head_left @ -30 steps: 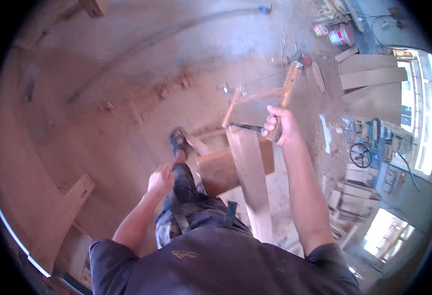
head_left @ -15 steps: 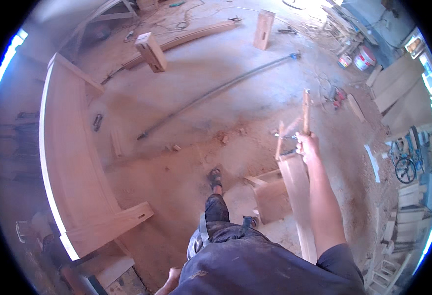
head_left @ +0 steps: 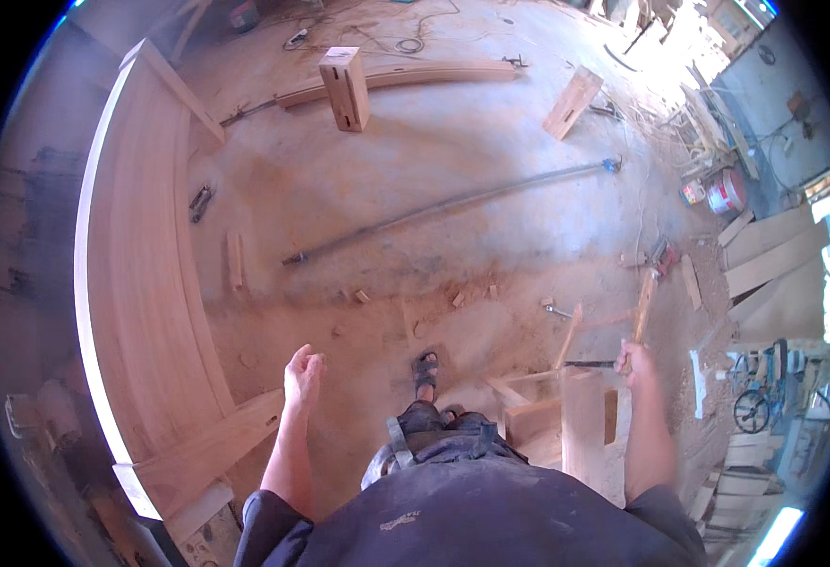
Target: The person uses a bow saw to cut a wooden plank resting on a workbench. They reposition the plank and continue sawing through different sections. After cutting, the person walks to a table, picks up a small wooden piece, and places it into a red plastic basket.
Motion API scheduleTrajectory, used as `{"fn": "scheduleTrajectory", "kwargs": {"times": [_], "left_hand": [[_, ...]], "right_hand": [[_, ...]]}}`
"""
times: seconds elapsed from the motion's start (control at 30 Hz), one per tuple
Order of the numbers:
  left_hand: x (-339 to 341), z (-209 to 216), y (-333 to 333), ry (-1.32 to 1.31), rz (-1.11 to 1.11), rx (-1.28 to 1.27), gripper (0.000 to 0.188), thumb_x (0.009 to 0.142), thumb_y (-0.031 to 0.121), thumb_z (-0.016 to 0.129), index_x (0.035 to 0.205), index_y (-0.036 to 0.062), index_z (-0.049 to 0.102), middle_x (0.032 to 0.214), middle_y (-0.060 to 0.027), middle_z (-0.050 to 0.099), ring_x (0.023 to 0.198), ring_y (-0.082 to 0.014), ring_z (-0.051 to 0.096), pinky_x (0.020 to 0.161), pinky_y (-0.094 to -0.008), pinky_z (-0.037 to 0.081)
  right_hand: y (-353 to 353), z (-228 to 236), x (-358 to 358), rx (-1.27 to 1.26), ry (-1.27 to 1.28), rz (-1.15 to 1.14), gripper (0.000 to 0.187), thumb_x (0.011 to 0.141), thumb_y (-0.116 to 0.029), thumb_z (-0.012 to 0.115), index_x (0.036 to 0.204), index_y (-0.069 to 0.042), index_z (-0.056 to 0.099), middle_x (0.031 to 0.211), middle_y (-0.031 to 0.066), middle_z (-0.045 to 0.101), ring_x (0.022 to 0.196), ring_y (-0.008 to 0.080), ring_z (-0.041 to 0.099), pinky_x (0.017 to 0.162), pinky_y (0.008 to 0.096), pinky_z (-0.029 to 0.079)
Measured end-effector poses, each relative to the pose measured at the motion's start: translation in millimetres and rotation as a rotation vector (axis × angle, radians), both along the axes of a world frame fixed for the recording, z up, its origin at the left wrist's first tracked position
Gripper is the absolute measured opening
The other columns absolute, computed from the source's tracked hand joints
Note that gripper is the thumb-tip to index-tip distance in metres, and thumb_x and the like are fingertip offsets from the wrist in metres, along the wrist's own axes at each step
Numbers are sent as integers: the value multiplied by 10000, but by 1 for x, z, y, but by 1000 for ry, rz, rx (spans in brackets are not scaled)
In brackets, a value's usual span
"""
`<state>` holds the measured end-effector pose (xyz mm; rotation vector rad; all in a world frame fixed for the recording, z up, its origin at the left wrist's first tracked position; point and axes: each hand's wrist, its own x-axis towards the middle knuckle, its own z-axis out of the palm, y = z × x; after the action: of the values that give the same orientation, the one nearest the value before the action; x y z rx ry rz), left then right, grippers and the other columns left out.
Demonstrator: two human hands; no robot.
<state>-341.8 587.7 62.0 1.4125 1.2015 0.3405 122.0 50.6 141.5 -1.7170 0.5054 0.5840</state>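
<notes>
One wood-framed saw (head_left: 569,335), gripped by its side bar (head_left: 645,300) in your right hand (head_left: 634,362), probably for control; your left hand (head_left: 304,376) empty, loosely open, likely balancing.

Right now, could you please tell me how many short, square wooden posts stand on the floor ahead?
2: the left post is near the long, pale wooden beam; the right post is beyond the long, blue-ended metal bar. Others may be hidden.

A long bar (head_left: 448,205) (blue-tipped) lies on the dusty floor (head_left: 386,165).
</notes>
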Motion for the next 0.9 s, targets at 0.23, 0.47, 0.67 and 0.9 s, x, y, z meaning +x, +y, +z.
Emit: {"fn": "scheduleTrajectory", "kwargs": {"times": [0.23,0.47,0.67,0.9], "left_hand": [[-145,-115,-35,423,-293,107,138,825,159,589,767,36,609,726,-119,591,698,-224,587,644,-401,474],[-168,-72,-147,605,-597,-340,113,895,159,542,865,73,609,712,-66,572,649,-252,564,583,-414,473],[-173,-106,-64,443,-725,221,110,897,99,583,890,-7,611,732,-54,577,648,-186,596,543,-349,476],[75,29,8,377,42,-83,281,908,141,583,1143,4,653,811,-46,628,686,-135,598,598,-302,511]], "right_hand": [[21,4,-13,15,39,-68,180,888,-147,650,770,-90,527,597,35,482,467,172,486,402,345,417],[25,-24,58,-108,22,56,235,888,-160,655,706,-87,525,527,30,463,383,180,448,340,347,386],[113,-123,94,-200,123,82,171,853,-113,669,734,-58,560,547,35,500,387,177,467,335,339,359],[129,-162,59,-303,143,198,93,839,-90,658,852,-34,586,595,45,556,421,166,502,361,326,374]]}}
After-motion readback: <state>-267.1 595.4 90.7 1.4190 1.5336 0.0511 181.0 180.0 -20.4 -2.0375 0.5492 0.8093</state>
